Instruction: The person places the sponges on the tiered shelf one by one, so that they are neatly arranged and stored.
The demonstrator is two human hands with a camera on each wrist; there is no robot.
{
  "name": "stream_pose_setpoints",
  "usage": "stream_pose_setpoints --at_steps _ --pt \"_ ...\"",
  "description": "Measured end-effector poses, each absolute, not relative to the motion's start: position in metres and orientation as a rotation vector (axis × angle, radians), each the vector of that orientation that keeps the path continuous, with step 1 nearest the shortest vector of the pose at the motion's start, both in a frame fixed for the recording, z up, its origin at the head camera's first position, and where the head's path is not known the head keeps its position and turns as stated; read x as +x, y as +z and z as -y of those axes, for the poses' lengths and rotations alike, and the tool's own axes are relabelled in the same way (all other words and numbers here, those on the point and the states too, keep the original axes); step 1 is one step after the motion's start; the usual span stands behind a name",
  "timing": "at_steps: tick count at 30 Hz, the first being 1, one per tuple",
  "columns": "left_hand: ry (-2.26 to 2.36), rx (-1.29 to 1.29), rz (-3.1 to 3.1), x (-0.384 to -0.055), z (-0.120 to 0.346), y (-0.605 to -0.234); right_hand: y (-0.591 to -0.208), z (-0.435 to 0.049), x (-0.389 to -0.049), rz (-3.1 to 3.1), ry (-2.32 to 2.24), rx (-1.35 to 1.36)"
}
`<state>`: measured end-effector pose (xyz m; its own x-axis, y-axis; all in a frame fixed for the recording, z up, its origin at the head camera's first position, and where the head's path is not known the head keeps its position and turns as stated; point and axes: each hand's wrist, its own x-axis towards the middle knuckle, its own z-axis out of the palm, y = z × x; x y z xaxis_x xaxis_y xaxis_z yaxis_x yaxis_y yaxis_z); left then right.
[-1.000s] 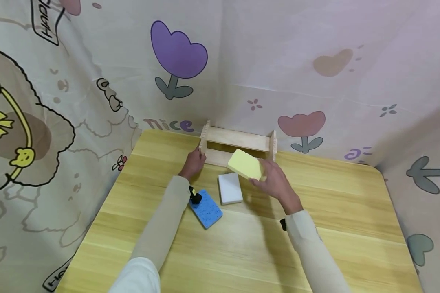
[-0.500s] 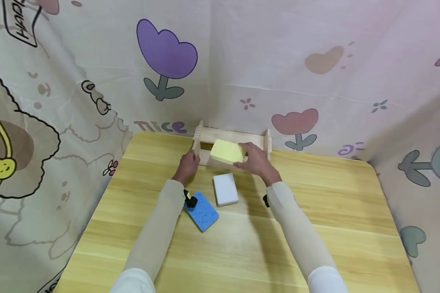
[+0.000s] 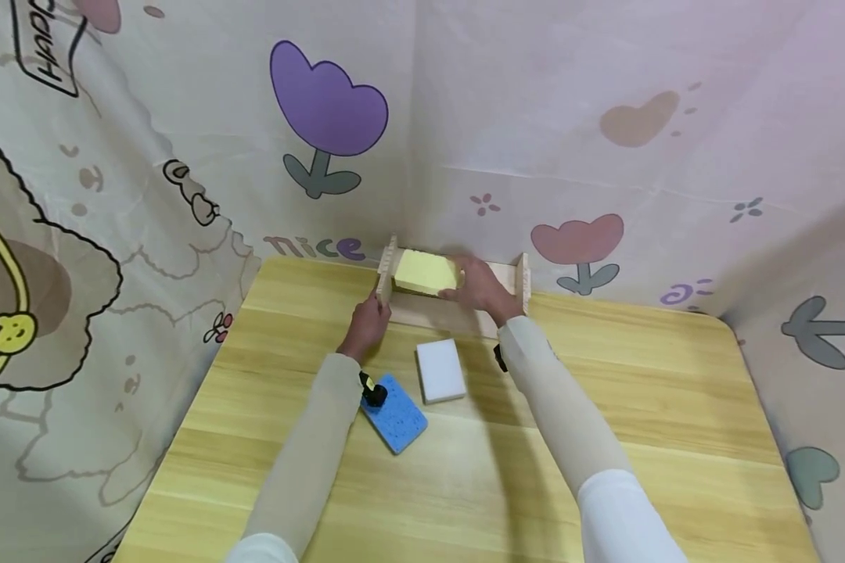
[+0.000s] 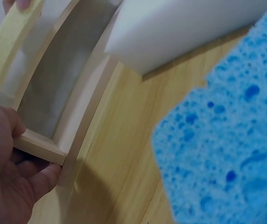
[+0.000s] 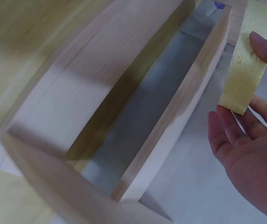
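Note:
A pale wooden rack (image 3: 440,313) with two upright end pieces stands at the back of the table. My left hand (image 3: 366,324) pinches its left end piece; in the left wrist view the thumb and fingers (image 4: 47,179) close on the wood from both sides. With my right hand (image 3: 482,288) I grip a yellow sponge (image 3: 426,272) by its right end, over the rack's left part. In the right wrist view the sponge (image 5: 246,60) is between thumb and fingers, beside a long wooden slat (image 5: 180,102). Whether it touches the rack I cannot tell.
In front of the rack a white sponge block (image 3: 441,371) lies on the wooden table (image 3: 605,438). A blue speckled sponge (image 3: 397,418) lies left of it, partly under my left wrist's camera. A printed cloth (image 3: 479,109) hangs behind and at both sides.
My right hand has carried the yellow sponge leftward and back, from in front of the rack to over its left part. The left hand has stayed on the end piece.

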<state>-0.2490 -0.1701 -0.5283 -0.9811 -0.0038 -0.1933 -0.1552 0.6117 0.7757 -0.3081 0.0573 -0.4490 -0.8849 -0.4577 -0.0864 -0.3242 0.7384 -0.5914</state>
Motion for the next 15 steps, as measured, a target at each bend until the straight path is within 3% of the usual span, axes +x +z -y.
stream_pose_setpoints --at_steps 15 --pt "1.295 -0.133 -2.685 -0.249 0.169 -0.529 -0.466 -0.050 -0.337 -2.668 -0.936 -0.544"
